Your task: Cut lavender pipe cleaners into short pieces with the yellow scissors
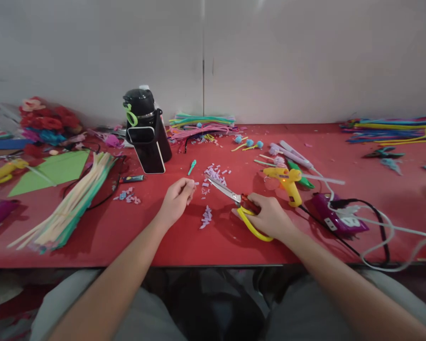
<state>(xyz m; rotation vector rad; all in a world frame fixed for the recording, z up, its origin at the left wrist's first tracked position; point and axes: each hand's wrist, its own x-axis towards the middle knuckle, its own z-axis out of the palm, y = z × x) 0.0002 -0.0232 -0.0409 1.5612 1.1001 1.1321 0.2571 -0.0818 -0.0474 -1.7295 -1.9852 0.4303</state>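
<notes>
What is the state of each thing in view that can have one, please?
Scissors: held in right hand, blade gap unclear
Small lilac piece: pinched by left hand
Lilac pieces: loose, scattered
Right yellow glue gun: lying down, orange light on
Right purple power strip: plugs inserted
Black bottle: upright, lidded

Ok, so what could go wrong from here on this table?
The scissors in the right hand reach close to the left hand, so a slip might nick it. The yellow glue gun near the right hand shows a glowing light; it may be hot. The loose lilac pieces could scatter if bumped.
</notes>
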